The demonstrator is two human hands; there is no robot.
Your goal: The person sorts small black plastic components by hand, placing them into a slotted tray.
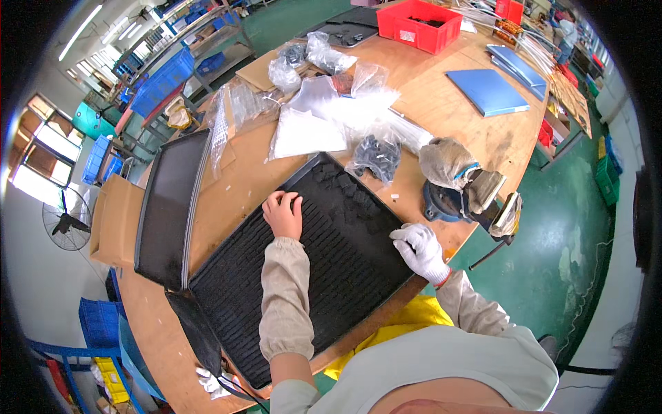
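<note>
A large black tray (pixel 407 270) lies slanted on the table before me. Rows of small black pieces (pixel 303 290) cover most of its floor, and a loose heap of similar black pieces (pixel 345 193) fills its far corner. My left hand (pixel 283 215), bare with a beige sleeve, is over the tray's far left side, fingers bent down to the end of a row. Whatever is under those fingertips is hidden. My right hand (pixel 419 250), in a white glove, is closed at the tray's right rim, thumb and fingers together; anything inside is too small to make out.
Left of the tray stands a black panel-like case (pixel 172 207). Beyond are plastic bags (pixel 310 131) and a bag of black parts (pixel 376 159). A bench vise (pixel 445 201) with cloth on it sits right. Farther off are blue panels (pixel 487 92) and a red bin (pixel 419 26).
</note>
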